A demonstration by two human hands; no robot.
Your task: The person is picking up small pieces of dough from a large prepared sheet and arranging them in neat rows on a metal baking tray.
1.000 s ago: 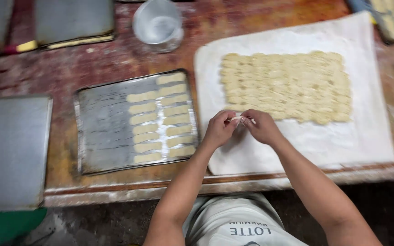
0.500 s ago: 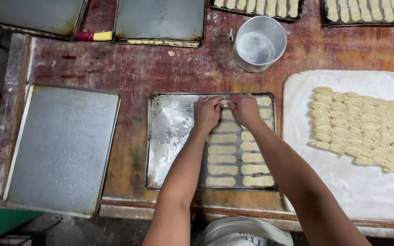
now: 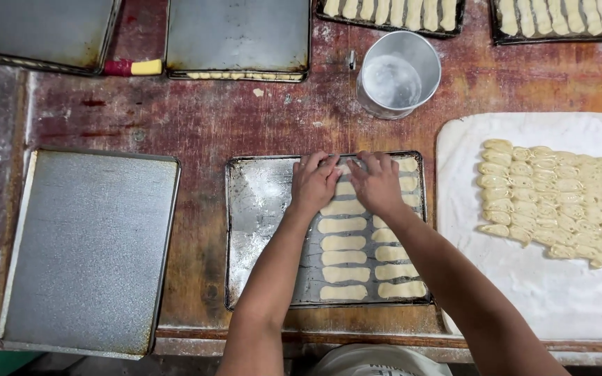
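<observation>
Dough piece point(image 3: 343, 169) pressed onto the baking tray point(image 3: 259, 230) by both hands.
Left hand point(image 3: 313, 182) and right hand point(image 3: 377, 182) pinch it together at the tray's far edge, beyond two rows of dough strips point(image 3: 346, 259); metal cup point(image 3: 398, 73) stands behind the tray.

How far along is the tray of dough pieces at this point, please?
Two columns of dough pieces already lie on the middle tray. The left hand and right hand press a piece at its far end. The tray's left part is bare, and many shaped pieces wait on the white cloth.
</observation>
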